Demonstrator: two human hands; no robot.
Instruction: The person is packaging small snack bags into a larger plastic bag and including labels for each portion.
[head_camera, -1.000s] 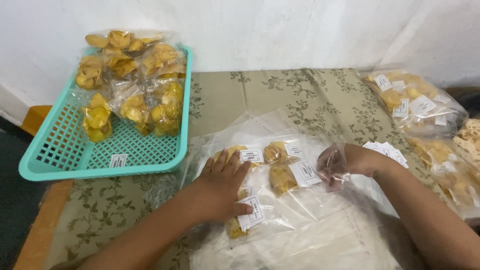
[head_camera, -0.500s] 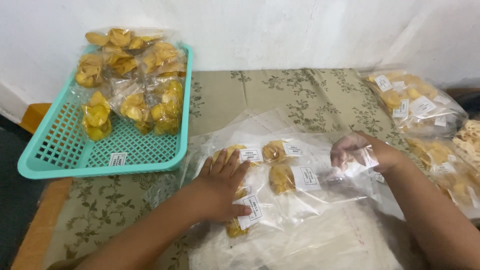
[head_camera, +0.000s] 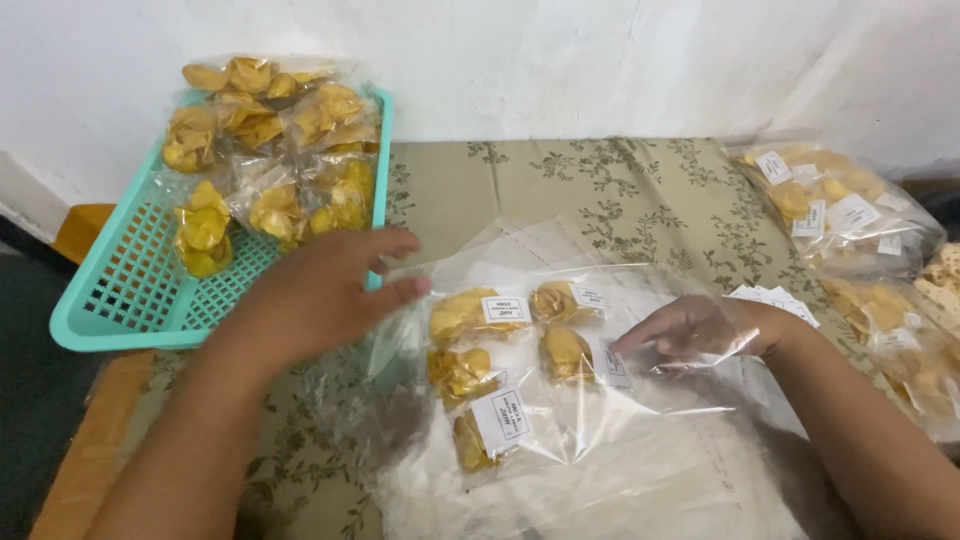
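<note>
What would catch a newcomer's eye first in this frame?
The turquoise basket at the far left, piled with clear bags of yellow chips. Then the small labelled chip packets inside a big clear bag at centre, with the left hand raised over its left edge and the right hand reaching inside the plastic.

Two bare forearms come into view from the lower edge. The left hand (head_camera: 315, 295) has no ring, no glove and no watch, and the left forearm has no sleeve. The right hand (head_camera: 700, 328) is also without any ring or glove, and the right forearm is uncovered too.
</note>
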